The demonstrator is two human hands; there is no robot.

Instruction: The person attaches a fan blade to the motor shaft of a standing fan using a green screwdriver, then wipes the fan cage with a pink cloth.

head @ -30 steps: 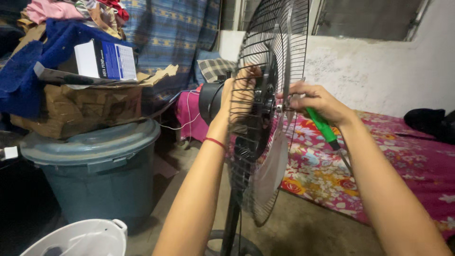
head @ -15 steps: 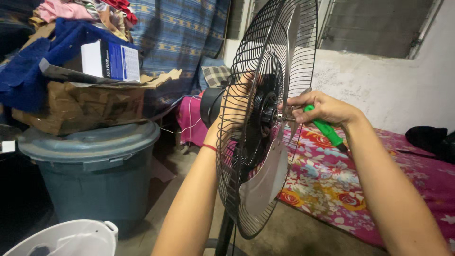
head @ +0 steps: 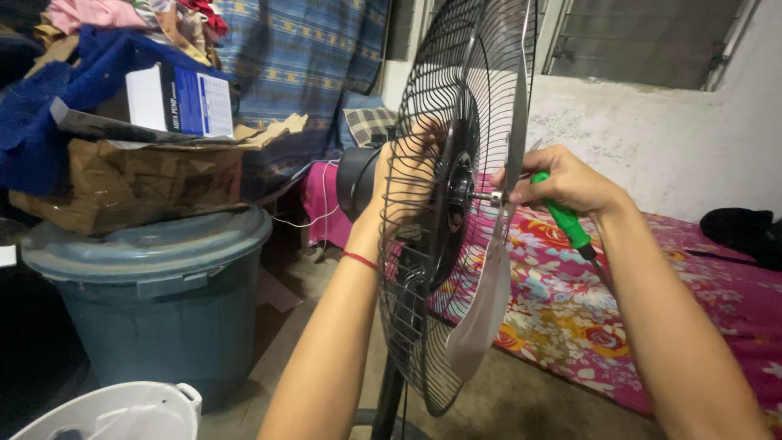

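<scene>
I see my left hand (head: 407, 175) behind the black wire fan guard (head: 444, 204), its fingers curled against the mesh near the motor (head: 357, 183); whether that grip closes on anything I cannot tell. My right hand (head: 562, 181) is in front, fingertips pressed together on the metal hub (head: 494, 198) of the fan blade (head: 485, 305), with a green-handled screwdriver (head: 564, 216) tucked in the palm. The fan stands on the floor between a grey bin (head: 155, 285) and a flowered mattress (head: 652, 301).
</scene>
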